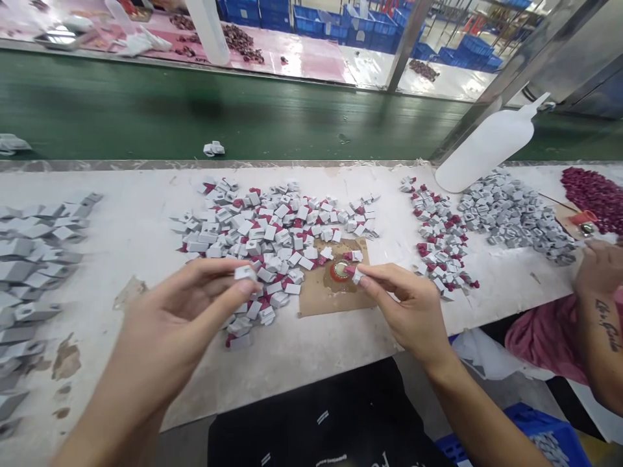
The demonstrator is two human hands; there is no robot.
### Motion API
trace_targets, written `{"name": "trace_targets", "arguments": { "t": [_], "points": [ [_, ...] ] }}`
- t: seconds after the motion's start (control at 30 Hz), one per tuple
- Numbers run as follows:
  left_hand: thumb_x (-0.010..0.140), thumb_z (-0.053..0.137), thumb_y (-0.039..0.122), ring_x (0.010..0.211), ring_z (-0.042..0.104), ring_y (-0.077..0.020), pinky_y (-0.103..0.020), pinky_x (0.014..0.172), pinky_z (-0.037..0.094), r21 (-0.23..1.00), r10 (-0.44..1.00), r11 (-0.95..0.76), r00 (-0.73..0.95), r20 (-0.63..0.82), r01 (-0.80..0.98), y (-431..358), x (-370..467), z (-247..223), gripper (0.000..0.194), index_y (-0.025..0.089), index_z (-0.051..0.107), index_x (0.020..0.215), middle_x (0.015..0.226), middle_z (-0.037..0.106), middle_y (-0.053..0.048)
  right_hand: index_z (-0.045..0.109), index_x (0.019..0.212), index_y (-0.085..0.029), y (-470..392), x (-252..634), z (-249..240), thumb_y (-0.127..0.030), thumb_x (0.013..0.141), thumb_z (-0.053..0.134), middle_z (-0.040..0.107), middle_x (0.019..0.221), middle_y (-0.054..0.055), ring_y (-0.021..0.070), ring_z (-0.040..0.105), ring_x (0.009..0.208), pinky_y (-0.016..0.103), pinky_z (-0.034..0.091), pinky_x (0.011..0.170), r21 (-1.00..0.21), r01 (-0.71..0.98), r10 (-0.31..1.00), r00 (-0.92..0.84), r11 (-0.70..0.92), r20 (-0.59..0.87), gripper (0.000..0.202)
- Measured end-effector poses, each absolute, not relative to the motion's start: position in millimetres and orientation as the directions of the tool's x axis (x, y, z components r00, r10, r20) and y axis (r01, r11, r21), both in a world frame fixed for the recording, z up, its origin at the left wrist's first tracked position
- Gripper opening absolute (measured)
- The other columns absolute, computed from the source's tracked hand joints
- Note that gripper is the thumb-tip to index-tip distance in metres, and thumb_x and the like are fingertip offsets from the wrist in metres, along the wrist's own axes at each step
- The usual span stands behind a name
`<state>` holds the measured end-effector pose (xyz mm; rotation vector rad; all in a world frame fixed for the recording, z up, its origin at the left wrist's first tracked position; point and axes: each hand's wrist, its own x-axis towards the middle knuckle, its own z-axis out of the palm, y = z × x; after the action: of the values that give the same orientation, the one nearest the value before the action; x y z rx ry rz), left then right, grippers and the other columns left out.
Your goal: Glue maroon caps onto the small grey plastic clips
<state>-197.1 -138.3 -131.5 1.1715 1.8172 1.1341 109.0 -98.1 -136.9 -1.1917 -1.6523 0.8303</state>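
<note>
Between thumb and fingers, my left hand [182, 324] pinches a small light-grey plastic block [244, 273], raised over the left edge of a pile. My right hand [409, 305] pinches a small grey piece with a maroon part [357, 275], beside a small round red-rimmed dish [341, 270]. That dish rests on a wet-stained piece of brown cardboard [331, 305]. Beyond and between my hands spreads a pile of grey blocks [270, 232], many with maroon parts in them.
Larger grey pieces [29, 259] lie at the left. More grey-and-maroon parts [438, 227], plain grey parts [516, 207] and a white squeeze bottle [487, 149] are to the right. A co-worker's hand [598, 269] rests near a maroon pile [594, 194]. A green conveyor belt [292, 123] runs behind.
</note>
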Motion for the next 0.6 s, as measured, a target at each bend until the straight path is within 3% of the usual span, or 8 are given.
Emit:
{"name": "trace_targets", "arguments": {
  "t": [0.1,0.2,0.37,0.5,0.6],
  "points": [
    [0.087,0.102,0.054,0.091,0.083,-0.0247,-0.031,0.079,0.072,0.968,0.953,0.219,-0.24,-0.186,0.123,-132.9,-164.8,-118.7,0.041,0.027,0.085,0.112,0.098,0.086,-0.005,0.095,0.123,-0.03,-99.2,107.8,-139.3,-0.013,0.107,0.081,0.094,0.119,0.003,0.0233,0.091,0.106,0.034,0.075,0.09,-0.876,0.351,0.943,-0.153,0.331,0.296,0.027],
    [0.089,0.101,0.051,0.087,0.082,-0.0217,-0.026,0.076,0.07,0.98,0.974,0.188,-0.143,-0.176,0.067,-126.9,-147.1,-116.2,0.036,0.026,0.087,0.11,0.095,0.084,-0.004,0.095,0.121,-0.031,-101.6,106.6,-138.4,-0.014,0.106,0.082,0.094,0.117,0.002,0.0229,0.09,0.106,0.033,0.074,0.089,-0.887,0.329,0.945,-0.144,0.325,0.293,0.027],
    [0.094,0.098,0.044,0.097,0.084,-0.022,-0.027,0.084,0.072,0.982,0.983,0.179,-0.034,-0.181,-0.055,-117.3,-121.9,-118.4,0.028,0.026,0.086,0.112,0.105,0.086,-0.005,0.094,0.127,-0.039,-102.4,108.4,-136.0,-0.025,0.107,0.088,0.094,0.112,-0.002,0.0193,0.091,0.098,0.031,0.076,0.09,-0.982,0.098,0.987,-0.019,0.16,0.159,0.025],
    [0.1,0.093,0.039,0.096,0.083,-0.0195,-0.028,0.088,0.071,0.974,0.983,0.181,0.054,-0.176,-0.136,-108.4,-102.3,-118.6,0.019,0.026,0.085,0.112,0.103,0.086,-0.004,0.094,0.128,-0.043,-98.7,111.5,-139.3,-0.038,0.109,0.09,0.093,0.126,-0.001,0.0246,0.09,0.118,0.039,0.075,0.106,-0.993,-0.115,0.997,-0.067,0.029,0.037,0.02],
    [0.102,0.091,0.037,0.096,0.083,-0.0195,-0.03,0.091,0.071,0.971,0.983,0.175,0.091,-0.163,-0.16,-103.6,-93.3,-118.0,0.018,0.025,0.085,0.113,0.103,0.086,-0.004,0.095,0.125,-0.042,-96.5,112.6,-141.5,-0.036,0.11,0.088,0.092,0.132,-0.001,0.0246,0.088,0.125,0.038,0.072,0.111,-0.989,-0.147,0.993,-0.116,0.013,0.03,0.018]
  ]
}}
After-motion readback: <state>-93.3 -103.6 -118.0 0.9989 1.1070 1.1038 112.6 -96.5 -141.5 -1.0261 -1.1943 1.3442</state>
